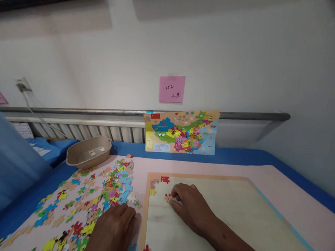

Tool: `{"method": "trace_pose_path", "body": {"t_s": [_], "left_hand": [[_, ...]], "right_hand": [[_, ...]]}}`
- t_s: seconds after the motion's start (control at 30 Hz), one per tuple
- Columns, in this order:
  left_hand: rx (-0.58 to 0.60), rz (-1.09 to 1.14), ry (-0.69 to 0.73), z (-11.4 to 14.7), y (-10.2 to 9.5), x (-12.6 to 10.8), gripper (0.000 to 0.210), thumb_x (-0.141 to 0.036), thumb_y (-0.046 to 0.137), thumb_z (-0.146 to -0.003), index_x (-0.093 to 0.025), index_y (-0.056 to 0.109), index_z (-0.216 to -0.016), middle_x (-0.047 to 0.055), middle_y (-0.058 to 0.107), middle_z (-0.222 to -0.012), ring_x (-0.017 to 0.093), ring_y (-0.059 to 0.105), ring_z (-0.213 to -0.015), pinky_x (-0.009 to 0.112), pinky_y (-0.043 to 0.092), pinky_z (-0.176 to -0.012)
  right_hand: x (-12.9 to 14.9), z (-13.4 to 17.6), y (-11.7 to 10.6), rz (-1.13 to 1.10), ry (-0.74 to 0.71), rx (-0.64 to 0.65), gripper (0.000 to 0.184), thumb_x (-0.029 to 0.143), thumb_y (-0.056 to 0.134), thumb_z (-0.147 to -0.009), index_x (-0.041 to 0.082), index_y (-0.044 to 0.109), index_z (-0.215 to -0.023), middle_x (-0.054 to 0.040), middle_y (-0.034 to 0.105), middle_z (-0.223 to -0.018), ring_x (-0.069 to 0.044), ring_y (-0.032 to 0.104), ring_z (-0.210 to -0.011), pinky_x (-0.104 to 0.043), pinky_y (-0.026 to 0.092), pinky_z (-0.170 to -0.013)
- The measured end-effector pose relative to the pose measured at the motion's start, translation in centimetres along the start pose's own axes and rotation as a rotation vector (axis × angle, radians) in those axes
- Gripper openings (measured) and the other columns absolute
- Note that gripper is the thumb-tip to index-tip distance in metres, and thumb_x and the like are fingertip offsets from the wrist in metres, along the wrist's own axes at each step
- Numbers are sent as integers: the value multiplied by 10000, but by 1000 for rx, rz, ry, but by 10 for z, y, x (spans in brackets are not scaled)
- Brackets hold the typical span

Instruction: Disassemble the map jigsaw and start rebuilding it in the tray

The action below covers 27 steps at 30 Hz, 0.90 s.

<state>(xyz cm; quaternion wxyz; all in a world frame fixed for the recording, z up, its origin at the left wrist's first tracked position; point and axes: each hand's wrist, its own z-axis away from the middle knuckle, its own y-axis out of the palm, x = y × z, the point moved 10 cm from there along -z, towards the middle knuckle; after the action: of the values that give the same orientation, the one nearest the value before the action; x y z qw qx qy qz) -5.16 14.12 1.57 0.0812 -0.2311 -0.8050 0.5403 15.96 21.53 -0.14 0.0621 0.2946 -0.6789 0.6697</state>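
My right hand [190,205] is over the puzzle board [217,212], thumb and forefinger closed on an orange-and-red puzzle piece [167,198] near the board's upper left. A red piece [165,180] and a yellow piece [153,192] sit by the frame's upper-left corner. Lower on the left edge of the board lies another red-marked piece [146,250]. My left hand [113,227] rests with curled fingers between the board and the loose puzzle pieces [112,194]; anything inside its fingers is hidden.
A beige bin [89,154] with a few pieces stands at the back left. The coloured map sheet [183,134] leans against the wall rail [251,116]. Under the board is a pink sheet [271,176] on a blue-covered table [242,154]. A blue curtain [12,160] hangs at left.
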Motion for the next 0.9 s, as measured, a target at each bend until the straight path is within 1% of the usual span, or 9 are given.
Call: {"method": "trace_pose_path", "body": {"t_s": [0.1, 0.23, 0.3, 0.4, 0.53, 0.6, 0.73, 0.83, 0.9], "left_hand": [[-37, -25, -10, 3, 1, 3, 376, -200, 420, -1064, -245, 667, -783, 36, 694, -750, 202, 657, -686, 323, 421, -647], [-28, -40, -54, 7, 3, 9, 372, -207, 406, -1067, -239, 658, -795, 43, 690, -776, 204, 640, -714, 327, 413, -672], [11, -29, -71, 4, 0, 9, 359, -209, 411, -1066, -237, 662, -810, 45, 699, -798, 205, 646, -731, 324, 408, -675], [129, -20, -90, -9, -9, 6, 332, -191, 435, -1052, -230, 673, -825, 46, 717, -829, 205, 671, -767, 313, 402, -679], [269, -38, -24, -45, -14, -3, 322, -171, 469, -1048, -211, 696, -825, 61, 725, -865, 225, 691, -819, 313, 410, -702], [301, -22, 21, -67, -5, -7, 315, -148, 485, -1040, -205, 708, -825, 66, 727, -878, 224, 692, -839, 308, 418, -704], [312, -9, 183, -108, 31, -20, 226, -130, 544, -1014, -191, 740, -919, 79, 753, -967, 242, 679, -934, 332, 465, -784], [309, -16, 318, -123, 57, -32, 177, -144, 569, -1012, -184, 740, -993, 81, 757, -1048, 250, 660, -981, 361, 475, -841], [306, -7, 355, -127, 68, -36, 187, -156, 563, -1026, -193, 744, -1056, 80, 757, -1109, 253, 657, -1027, 371, 471, -860]], "right_hand": [[0, 0, -2, -27, 1, -4, 102, 237, 642, -955, 214, 604, -863, -26, 705, -927, -203, 582, -833, -401, 350, -898], [-4, 1, -9, -95, 31, -37, 94, 166, 591, -942, 218, 597, -864, -9, 693, -888, -188, 574, -802, -364, 364, -844], [-7, 0, -13, -142, 53, -41, 110, 159, 565, -945, 220, 598, -859, -12, 694, -873, -190, 584, -800, -334, 363, -777], [-8, -8, -19, -136, 83, -40, 141, 167, 537, -963, 218, 609, -853, -22, 707, -867, -195, 607, -815, -309, 354, -722], [-6, -29, -23, -68, 82, -60, 169, 128, 524, -958, 208, 641, -866, -37, 729, -927, -190, 621, -849, -303, 347, -732], [-8, -40, -20, -42, 90, -64, 173, 106, 533, -944, 205, 662, -881, -43, 732, -947, -193, 627, -861, -306, 336, -733], [-13, -49, -13, 19, 95, -65, 158, 126, 557, -953, 207, 681, -898, -47, 723, -960, -201, 630, -875, -314, 319, -728], [-14, -49, -10, 62, 84, -69, 83, 195, 610, -966, 212, 670, -912, -39, 705, -953, -195, 612, -847, -315, 315, -721], [-12, -49, -8, 93, 72, -67, 38, 233, 661, -957, 215, 660, -923, -34, 695, -951, -193, 605, -836, -316, 314, -717]]}}
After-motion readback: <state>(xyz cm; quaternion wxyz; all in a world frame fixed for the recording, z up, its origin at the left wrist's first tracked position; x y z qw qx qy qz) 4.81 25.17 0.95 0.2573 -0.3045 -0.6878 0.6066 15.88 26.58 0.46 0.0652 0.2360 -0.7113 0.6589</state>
